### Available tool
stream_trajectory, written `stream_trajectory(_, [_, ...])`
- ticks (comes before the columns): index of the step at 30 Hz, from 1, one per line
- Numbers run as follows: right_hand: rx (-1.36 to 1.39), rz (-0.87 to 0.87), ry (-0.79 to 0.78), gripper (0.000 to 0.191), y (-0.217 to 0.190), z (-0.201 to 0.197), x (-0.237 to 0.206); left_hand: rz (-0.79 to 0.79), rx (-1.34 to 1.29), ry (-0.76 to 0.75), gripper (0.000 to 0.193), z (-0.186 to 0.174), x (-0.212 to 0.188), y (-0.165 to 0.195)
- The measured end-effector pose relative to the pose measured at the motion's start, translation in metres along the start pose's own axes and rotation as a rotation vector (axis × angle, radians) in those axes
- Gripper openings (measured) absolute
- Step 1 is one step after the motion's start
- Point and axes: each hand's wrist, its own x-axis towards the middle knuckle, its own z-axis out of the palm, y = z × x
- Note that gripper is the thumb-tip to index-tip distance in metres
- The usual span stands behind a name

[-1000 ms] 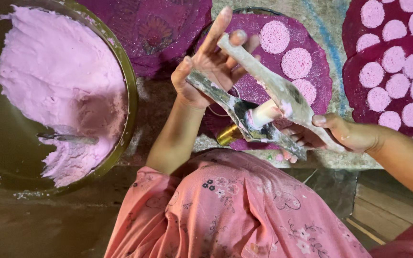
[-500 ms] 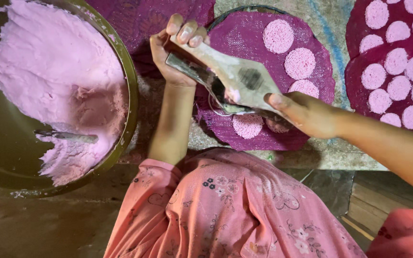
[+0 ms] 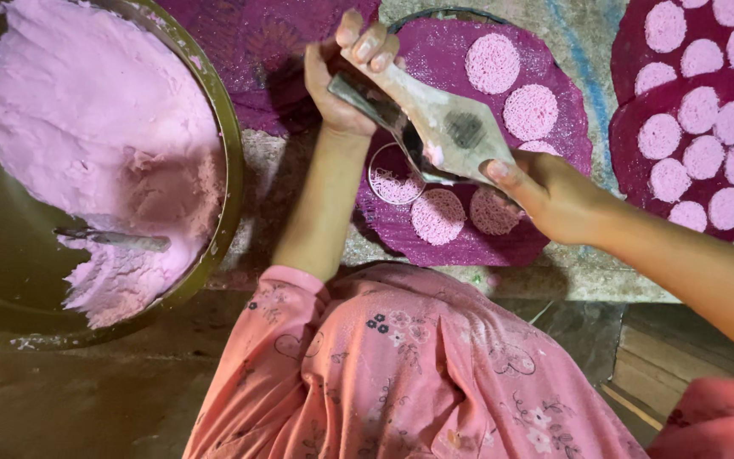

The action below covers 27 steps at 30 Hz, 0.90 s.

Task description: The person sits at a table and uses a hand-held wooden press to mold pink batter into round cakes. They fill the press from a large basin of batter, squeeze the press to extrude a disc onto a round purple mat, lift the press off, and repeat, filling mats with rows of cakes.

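**Pressing Dough Strands onto the Purple Mat**

Head view: The left hand (image 3: pixel 346 81) has its fingers clamped on one end of the metal press (image 3: pixel 435 127). The right hand (image 3: pixel 554 195) has its fingers closed on the other end. The press hangs over the round purple mat (image 3: pixel 554 68), directly above a fresh noodle ring (image 3: pixel 395 174).

Judged step: extrusion in progress. The next disc calls for bare mat; little remains near the front edge. The dough bowl (image 3: pixel 229 178) stands close at left, limiting elbow room.
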Motion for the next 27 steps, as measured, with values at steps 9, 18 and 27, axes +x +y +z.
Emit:
stream_trajectory(9, [0.187, -0.086, -0.023, 0.079, -0.005, 0.032, 0.02, -0.039, 0.164, -0.01, 0.025, 0.009, -0.001, 0.042])
stream_trajectory(18, [0.123, -0.026, -0.022, 0.082, 0.011, 0.012, 0.014, -0.002, 0.101, 0.187, 0.022, 0.007, -0.009, 0.006])
stream_trajectory(27, [0.192, -0.053, 0.024, 0.08, 0.009, 0.019, 0.021, -0.087, 0.181, 0.218, 0.022, 0.014, 0.01, 0.019])
